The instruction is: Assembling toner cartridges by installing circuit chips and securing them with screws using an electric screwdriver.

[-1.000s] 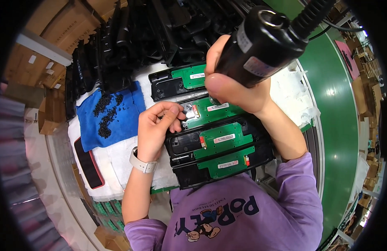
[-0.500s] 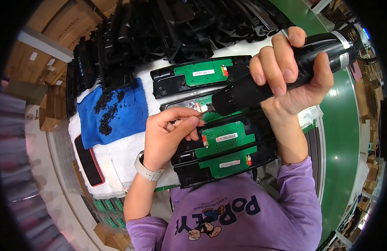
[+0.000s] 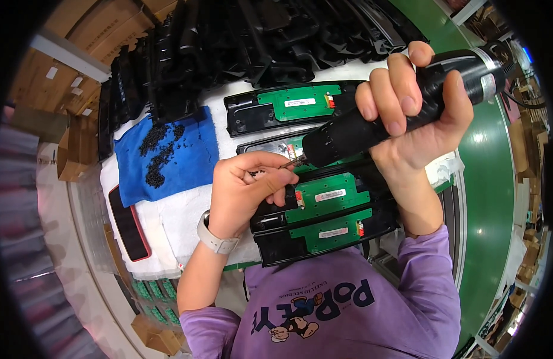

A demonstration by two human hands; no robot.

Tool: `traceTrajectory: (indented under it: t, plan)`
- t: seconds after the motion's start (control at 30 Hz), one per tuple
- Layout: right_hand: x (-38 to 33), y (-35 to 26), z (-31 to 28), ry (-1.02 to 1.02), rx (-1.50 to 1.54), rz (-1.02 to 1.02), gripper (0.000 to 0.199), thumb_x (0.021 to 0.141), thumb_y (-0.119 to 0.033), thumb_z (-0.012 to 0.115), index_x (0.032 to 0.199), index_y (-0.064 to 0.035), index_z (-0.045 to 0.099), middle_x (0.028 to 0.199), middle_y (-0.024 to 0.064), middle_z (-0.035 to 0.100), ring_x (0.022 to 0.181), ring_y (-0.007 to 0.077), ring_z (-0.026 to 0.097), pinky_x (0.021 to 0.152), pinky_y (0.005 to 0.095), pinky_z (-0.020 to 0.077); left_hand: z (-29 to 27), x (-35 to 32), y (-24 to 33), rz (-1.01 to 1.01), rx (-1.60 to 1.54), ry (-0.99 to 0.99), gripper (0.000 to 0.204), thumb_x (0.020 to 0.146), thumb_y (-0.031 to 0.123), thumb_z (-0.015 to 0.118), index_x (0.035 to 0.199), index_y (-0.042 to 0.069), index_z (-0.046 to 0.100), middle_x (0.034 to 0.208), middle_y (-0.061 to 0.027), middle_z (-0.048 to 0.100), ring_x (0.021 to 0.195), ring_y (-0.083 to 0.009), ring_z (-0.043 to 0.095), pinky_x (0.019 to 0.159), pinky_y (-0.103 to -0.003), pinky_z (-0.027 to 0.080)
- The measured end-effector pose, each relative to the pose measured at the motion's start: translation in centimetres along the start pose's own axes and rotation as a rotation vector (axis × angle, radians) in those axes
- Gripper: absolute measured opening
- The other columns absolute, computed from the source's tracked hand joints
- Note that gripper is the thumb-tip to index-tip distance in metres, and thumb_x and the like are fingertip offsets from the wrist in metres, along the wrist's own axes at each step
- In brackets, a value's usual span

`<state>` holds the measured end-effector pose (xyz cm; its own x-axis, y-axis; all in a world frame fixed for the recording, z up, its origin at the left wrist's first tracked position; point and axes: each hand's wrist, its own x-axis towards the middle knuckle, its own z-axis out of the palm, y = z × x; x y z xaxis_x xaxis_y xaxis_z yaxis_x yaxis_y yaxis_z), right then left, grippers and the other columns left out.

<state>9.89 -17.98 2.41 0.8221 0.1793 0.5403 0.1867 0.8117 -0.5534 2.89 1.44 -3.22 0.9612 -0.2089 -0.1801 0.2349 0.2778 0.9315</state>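
My right hand [image 3: 408, 107] is wrapped round a black electric screwdriver [image 3: 342, 140], which slants down to the left. Its thin metal bit [image 3: 298, 160] ends at the pinched thumb and forefinger of my left hand [image 3: 246, 185]. Small dark pieces, seemingly screws, show between the curled left fingers; the very tip of the bit is hidden there. Under both hands lie long black plastic housings with green circuit boards, among them a near board [image 3: 333, 230], a middle board [image 3: 330, 196] and a far board [image 3: 300, 103]. The screwdriver partly covers another housing.
Many small black screws [image 3: 157, 155] lie heaped on a blue cloth [image 3: 196, 143] at the left. Beside it is a phone [image 3: 130, 227] with a red edge. Stacked black plastic housings [image 3: 270, 42] fill the far side of the white-covered table. Cardboard boxes [image 3: 79, 143] stand beyond the left edge.
The view has shifted slightly, so the table and boards appear a little further right. Both hands keep their hold, with the bit still at the left fingertips.
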Motion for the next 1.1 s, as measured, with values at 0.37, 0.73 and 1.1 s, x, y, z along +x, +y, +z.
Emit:
traceTrajectory:
  t: [0.37,0.73,1.1]
  plan:
    - [1.0,2.2,0.6,-0.158,-0.485,0.201,0.032,0.08,-0.026,0.059,0.095,-0.0023,0.043,0.055,0.0016,0.042,0.039,0.0109,0.039,0.041,0.0256,0.0358,-2.6,0.8,0.1,0.07,0.283,0.187,0.008,0.079,0.005,0.066,0.083,-0.003,0.065,0.066,-0.0007,0.061,0.051,-0.0016,0.047,0.045,-0.015,0.036]
    - [1.2,3.7,0.6,-0.209,-0.608,0.213,0.025,0.076,-0.015,0.061,0.087,-0.0019,0.042,0.053,0.0034,0.043,0.039,0.0098,0.04,0.038,0.022,0.033,-2.3,1.3,-0.2,0.087,0.125,0.136,0.012,0.08,0.002,0.063,0.091,-0.003,0.063,0.077,-0.0038,0.063,0.062,-0.0049,0.054,0.058,-0.017,0.044]
    - [1.4,4.9,0.6,-0.356,-0.733,0.005,0.017,0.069,-0.006,0.066,0.077,-0.0014,0.051,0.059,0.0029,0.051,0.045,0.0088,0.046,0.042,0.0203,0.0362,-2.6,1.9,-1.2,0.068,0.086,0.113,0.016,0.086,0.003,0.055,0.098,-0.003,0.062,0.082,-0.0082,0.064,0.066,-0.0093,0.058,0.061,-0.019,0.045]
